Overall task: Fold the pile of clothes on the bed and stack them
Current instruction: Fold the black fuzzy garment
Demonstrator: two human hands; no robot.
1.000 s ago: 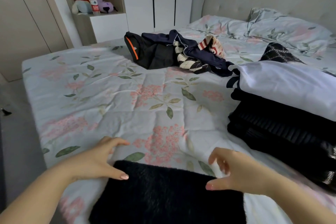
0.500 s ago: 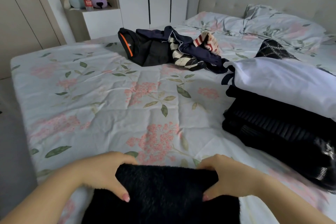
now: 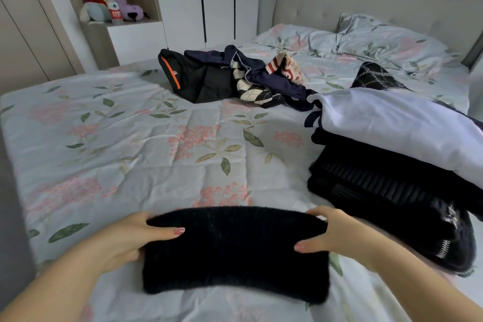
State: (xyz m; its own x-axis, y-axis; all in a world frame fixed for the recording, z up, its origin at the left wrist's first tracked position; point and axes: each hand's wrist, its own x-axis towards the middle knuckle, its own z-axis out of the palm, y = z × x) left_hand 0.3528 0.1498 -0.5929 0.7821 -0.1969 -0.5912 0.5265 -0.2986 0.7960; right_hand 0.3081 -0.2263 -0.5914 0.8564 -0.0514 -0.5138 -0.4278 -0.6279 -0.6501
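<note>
A folded black fuzzy garment (image 3: 235,251) is held just above the floral bedspread (image 3: 130,144) near the bed's front edge. My left hand (image 3: 133,238) grips its left end, thumb on top. My right hand (image 3: 332,235) grips its right end the same way. To the right sits a stack of folded clothes (image 3: 386,180): black garments below, a white one (image 3: 400,128) on top. Farther back in the middle lies an unfolded pile (image 3: 230,78) of dark, argyle and striped clothes.
Two floral pillows (image 3: 379,42) lie against the grey headboard (image 3: 379,5) at the back right. A dark patterned garment (image 3: 376,77) lies behind the stack. A shelf niche with plush toys and a bottle (image 3: 113,9) stands beyond the bed's far left side.
Both hands went from hovering open at the black garment's far edge to gripping its ends, and it has been folded in half and lifted off the bedspread.
</note>
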